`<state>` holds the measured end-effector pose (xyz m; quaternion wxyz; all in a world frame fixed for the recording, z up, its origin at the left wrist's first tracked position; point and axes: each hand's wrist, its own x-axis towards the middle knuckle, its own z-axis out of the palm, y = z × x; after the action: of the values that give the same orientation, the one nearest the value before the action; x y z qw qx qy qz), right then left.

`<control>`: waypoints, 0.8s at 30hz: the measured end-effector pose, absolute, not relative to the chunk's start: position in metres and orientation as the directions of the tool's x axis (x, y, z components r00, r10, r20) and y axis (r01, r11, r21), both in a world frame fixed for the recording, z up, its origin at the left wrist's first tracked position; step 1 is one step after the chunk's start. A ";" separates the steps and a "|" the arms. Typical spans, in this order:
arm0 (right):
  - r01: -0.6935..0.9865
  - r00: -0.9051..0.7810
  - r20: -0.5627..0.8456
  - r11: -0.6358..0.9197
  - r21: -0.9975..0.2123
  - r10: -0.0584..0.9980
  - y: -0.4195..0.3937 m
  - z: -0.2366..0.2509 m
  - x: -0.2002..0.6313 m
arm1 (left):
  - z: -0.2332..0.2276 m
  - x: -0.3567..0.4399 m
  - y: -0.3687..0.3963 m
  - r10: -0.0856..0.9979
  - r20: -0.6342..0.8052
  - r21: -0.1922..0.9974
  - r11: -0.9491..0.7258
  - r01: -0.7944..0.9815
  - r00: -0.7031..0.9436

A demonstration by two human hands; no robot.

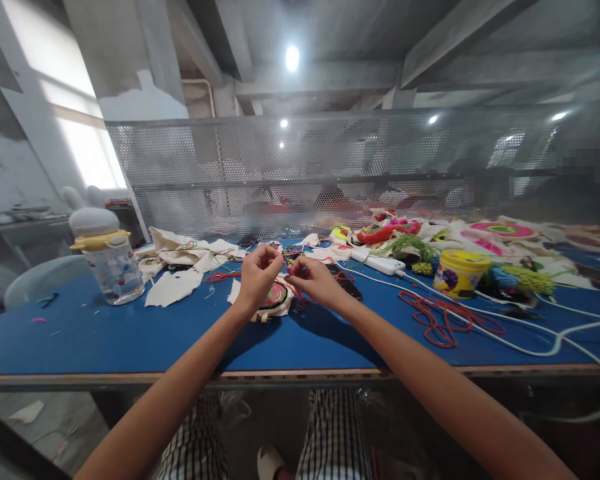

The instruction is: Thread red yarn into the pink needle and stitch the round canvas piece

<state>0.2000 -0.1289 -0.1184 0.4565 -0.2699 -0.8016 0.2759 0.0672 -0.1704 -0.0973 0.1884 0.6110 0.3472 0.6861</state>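
One left hand [261, 275] and one right hand [314, 279] sit close together over the near middle of a blue bench [180, 343]. Fingers on both are bent inward with thumb and forefinger drawn close; what lies between the tips is too small to make out, so I cannot tell whether they grasp a strand. Just below them, on the bench, is a round embroidered piece [276, 297] in pink, green and black, edged by pale cloth and partly covered by the left hand. A dark phone [350, 288] lies just right of the right hand. Farther right are a white block [379, 262], a yellow tub [460, 275] and loops of red cord [440, 345] near white cables [559, 341]. At left, a pale cloth scrap [174, 288] lies near a clear bottle [111, 270] with a yellow collar. Colourful textile pieces [387, 232] are heaped at far right, before a perforated screen [280, 157].
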 end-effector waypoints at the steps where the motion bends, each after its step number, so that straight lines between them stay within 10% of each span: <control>1: 0.188 -0.437 0.590 0.711 -0.678 0.679 -0.129 -0.118 0.200 | -0.097 0.067 -0.170 0.681 0.708 0.706 -0.688 0.170 -0.186; 24: 0.360 -0.475 0.734 0.868 -0.341 0.486 -0.138 -0.107 0.207 | -0.092 0.064 -0.174 0.672 0.717 0.696 -0.675 0.244 -0.184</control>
<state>0.2066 -0.1383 -0.1067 0.4487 -0.2471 -0.8560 0.0699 0.0639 -0.1744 -0.0922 0.1587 0.6187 0.3704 0.6744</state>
